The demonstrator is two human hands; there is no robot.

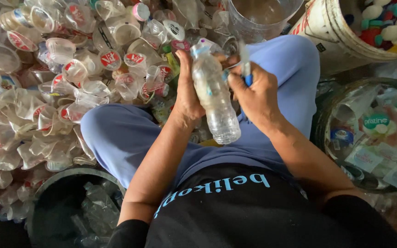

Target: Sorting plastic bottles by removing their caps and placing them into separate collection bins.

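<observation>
My left hand point(187, 92) grips a clear plastic bottle point(217, 103) around its upper part, neck pointing away from me and base toward my lap. My right hand point(256, 94) is closed on a small knife with a blue handle point(246, 69), its blade up beside the bottle's neck. A torn strip of label clings to the bottle near its shoulder. Both hands work above my knees in blue trousers point(125, 138).
A large heap of crushed clear plastic cups point(47, 82) fills the left. A dark bin point(70, 202) with clear bottles sits at lower left. A white bucket point(345, 36) of bottle caps stands upper right, a basket point(373, 133) of peeled labels at right, a clear container point(260, 18) ahead.
</observation>
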